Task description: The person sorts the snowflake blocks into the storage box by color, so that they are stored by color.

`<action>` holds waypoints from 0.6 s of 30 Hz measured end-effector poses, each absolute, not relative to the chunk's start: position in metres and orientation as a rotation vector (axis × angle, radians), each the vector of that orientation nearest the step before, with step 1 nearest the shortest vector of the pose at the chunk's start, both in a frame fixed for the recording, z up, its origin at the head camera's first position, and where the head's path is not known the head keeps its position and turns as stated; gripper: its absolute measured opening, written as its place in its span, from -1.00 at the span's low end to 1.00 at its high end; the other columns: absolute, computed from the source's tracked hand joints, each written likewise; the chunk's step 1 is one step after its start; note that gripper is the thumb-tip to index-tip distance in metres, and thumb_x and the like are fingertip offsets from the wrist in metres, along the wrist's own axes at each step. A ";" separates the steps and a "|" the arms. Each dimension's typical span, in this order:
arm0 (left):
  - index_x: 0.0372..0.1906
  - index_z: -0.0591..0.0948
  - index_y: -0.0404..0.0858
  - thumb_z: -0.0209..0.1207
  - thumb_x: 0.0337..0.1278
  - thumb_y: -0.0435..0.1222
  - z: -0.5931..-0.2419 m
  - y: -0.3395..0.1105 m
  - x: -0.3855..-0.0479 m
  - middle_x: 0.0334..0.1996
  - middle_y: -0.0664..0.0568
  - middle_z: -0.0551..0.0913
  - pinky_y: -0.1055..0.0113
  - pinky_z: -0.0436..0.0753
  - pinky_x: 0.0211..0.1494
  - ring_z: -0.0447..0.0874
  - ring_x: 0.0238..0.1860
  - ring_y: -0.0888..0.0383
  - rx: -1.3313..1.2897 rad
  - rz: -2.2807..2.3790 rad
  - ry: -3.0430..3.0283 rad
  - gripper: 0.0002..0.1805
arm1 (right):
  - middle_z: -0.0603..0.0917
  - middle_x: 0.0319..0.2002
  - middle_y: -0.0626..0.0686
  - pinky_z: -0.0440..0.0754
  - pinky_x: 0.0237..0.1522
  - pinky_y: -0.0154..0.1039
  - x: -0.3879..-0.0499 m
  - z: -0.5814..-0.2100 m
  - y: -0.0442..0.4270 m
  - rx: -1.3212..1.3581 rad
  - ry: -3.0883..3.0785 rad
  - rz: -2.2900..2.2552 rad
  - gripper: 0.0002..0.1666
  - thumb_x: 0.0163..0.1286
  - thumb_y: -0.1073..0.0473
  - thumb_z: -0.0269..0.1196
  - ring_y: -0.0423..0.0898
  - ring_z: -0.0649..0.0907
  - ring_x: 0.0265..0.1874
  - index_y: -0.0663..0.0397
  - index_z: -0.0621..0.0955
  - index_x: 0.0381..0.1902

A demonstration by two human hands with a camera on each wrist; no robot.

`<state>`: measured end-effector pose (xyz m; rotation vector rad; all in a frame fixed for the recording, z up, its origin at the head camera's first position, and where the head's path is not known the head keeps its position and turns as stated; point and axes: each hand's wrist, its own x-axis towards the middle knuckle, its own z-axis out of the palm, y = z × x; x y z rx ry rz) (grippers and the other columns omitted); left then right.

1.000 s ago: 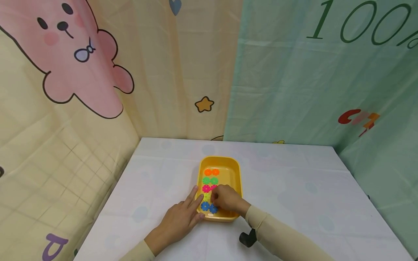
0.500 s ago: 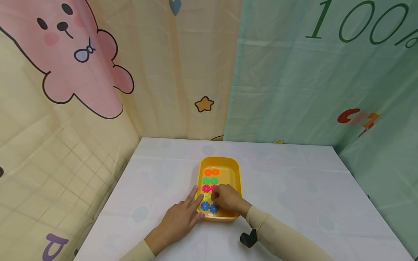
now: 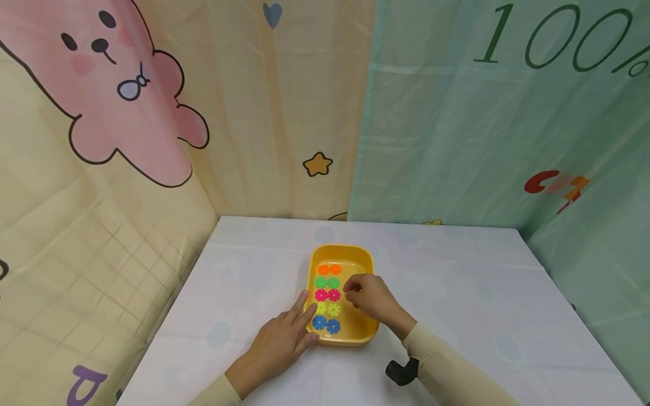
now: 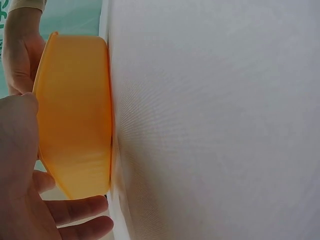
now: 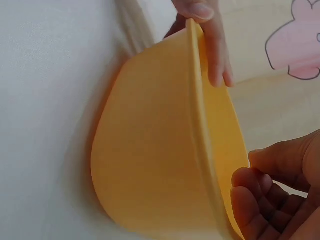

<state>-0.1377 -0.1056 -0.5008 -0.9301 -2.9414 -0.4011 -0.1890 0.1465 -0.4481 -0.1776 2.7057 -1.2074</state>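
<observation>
A yellow plastic tray (image 3: 339,341) holds flower-shaped plastic discs in pairs: orange (image 3: 329,269), green (image 3: 327,282), pink (image 3: 327,295), yellow (image 3: 333,309) and blue (image 3: 332,326), along its left half. My left hand (image 3: 280,345) rests on the tray's left rim near the front, its fingers mostly straight and spread. In the right wrist view, its thumb (image 5: 201,11) lies over the rim. Above the tray's right part hangs my right hand (image 3: 373,296), fingers loosely bent, right of the pink pair. Nothing shows between its fingertips (image 5: 242,177).
The tray stands on a white-covered table (image 3: 244,270). A black curved object (image 3: 401,373) sits at the right sleeve. Printed curtains (image 3: 284,113) enclose the table's back and sides.
My right hand has risen from the yellow discs and moved right and away from me, uncovering the yellow and pink pairs. The left hand has stayed on the rim.
</observation>
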 end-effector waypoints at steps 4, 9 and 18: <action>0.57 0.31 -0.09 -0.27 0.50 0.30 -0.501 -0.105 -0.137 0.65 -0.06 0.00 -0.01 0.65 0.09 0.62 0.19 -0.11 -0.925 -0.396 -2.944 -0.21 | 0.64 -0.41 -0.02 0.69 -0.37 -0.26 -0.185 -0.444 0.168 -0.090 2.753 -1.244 -0.90 0.39 0.30 0.31 -0.09 0.59 -0.47 0.20 0.71 -0.17; 0.56 0.33 -0.10 -0.23 0.52 0.27 -0.501 -0.105 -0.139 0.64 -0.07 0.03 0.01 0.66 0.09 0.63 0.18 -0.11 -0.929 -0.376 -2.910 -0.23 | 0.67 -0.41 -0.05 0.63 -0.40 -0.23 -0.178 -0.439 0.196 -0.078 2.944 -1.149 -0.89 0.35 0.28 0.33 -0.13 0.58 -0.49 0.16 0.73 -0.19; 0.55 0.34 -0.11 -0.25 0.51 0.28 -0.501 -0.106 -0.138 0.64 -0.09 0.04 -0.01 0.66 0.06 0.63 0.17 -0.10 -0.925 -0.381 -2.932 -0.22 | 0.69 -0.35 0.03 0.50 -0.62 -0.23 -0.164 -0.452 0.242 -0.198 3.505 -0.654 -0.86 0.31 0.35 0.37 -0.15 0.55 -0.61 0.13 0.75 -0.17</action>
